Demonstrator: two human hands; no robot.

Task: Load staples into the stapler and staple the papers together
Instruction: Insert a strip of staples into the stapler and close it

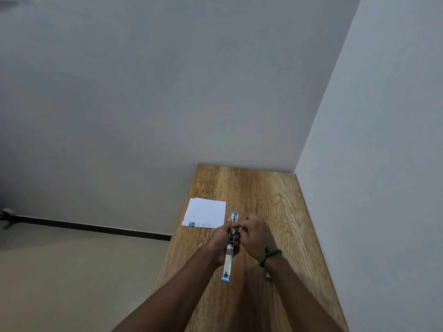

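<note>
I have the stapler point(227, 263) swung fully open, so that it makes one long straight bar held above the surface point(275, 200), its blue-tipped ends pointing away from me and back toward me. My left grip point(224, 240) is wrapped round its middle, fingers curled under and thumb along the side. That is a sensible hold, I think, because it steadies the hinge and keeps the open channel facing up. My right grip point(255, 236) comes in from the other side with thumb and forefinger pressed together on the far half of the stapler, right at the channel. Whether a strip of staples sits between those fingertips is too small to tell. I judge this to be the loading step, with the stapling not yet started.

The papers point(206, 213) lie flat on the surface, beyond and to the left of the stapler, apart from both grips and close to the surface's left edge. A green band point(269, 254) circles the right wrist. A small pale object point(268, 274) peeks out from behind the right forearm; I cannot tell what it is. The wall point(371, 164) runs along the right side of the surface, and the floor point(72, 271) drops away on the left. Nothing stands between the stapler and the papers.
</note>
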